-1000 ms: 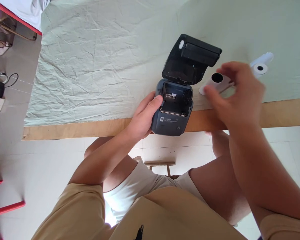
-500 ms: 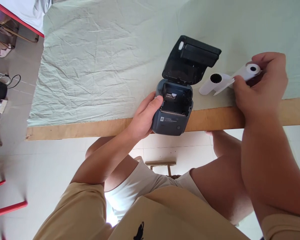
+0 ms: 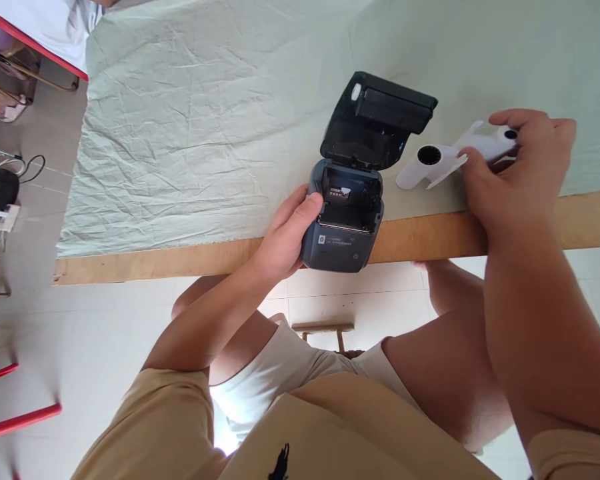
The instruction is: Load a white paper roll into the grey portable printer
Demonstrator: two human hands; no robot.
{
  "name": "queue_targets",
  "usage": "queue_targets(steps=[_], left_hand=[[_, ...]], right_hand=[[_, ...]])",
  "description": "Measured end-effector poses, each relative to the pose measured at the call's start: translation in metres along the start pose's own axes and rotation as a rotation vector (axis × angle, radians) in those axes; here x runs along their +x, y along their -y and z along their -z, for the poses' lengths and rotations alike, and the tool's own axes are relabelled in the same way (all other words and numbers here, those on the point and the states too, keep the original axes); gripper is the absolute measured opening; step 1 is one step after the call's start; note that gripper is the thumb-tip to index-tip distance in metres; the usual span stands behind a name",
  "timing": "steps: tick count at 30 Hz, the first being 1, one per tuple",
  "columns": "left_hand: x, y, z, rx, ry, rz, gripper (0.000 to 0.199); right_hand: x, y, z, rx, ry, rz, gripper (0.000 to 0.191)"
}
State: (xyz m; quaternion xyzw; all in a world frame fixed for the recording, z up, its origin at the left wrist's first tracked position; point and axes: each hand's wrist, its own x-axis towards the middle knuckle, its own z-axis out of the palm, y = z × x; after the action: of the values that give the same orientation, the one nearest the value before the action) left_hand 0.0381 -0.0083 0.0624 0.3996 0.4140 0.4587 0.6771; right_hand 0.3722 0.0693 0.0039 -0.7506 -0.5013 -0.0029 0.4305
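My left hand [image 3: 293, 230] is wrapped round the left side of a dark portable label printer [image 3: 343, 250] at the table's front edge, its thumb on the rim of the bay. The printer's lid [image 3: 380, 120] is swung up, and the bay [image 3: 350, 193] holds no roll. To the right, my right hand [image 3: 523, 167] is closed around a white paper roll [image 3: 493, 143] with a small dark core. My right thumb lies near a loose paper end. Just left of it, a second white roll [image 3: 410, 172] with a wider dark core stands tilted on the cloth.
A pale green cloth [image 3: 205, 120] with creases covers the table, leaving a wooden front edge [image 3: 155, 261] bare. Cables and a power strip [image 3: 11, 218] are on the floor at left, near red bars [image 3: 20, 422]. Part of another person [image 3: 10, 107] shows at upper left.
My right fingers have turned the held roll, and a loose paper flap now stands up between the two rolls. My left hand keeps the printer nearly where it was.
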Motion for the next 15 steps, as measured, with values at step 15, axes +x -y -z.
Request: queue_targets(steps=[15], left_hand=[[0.002, 0.001, 0.002, -0.009, 0.011, 0.014, 0.062]], right_hand=[[0.000, -0.015, -0.006, 0.025, 0.050, 0.075, 0.077]])
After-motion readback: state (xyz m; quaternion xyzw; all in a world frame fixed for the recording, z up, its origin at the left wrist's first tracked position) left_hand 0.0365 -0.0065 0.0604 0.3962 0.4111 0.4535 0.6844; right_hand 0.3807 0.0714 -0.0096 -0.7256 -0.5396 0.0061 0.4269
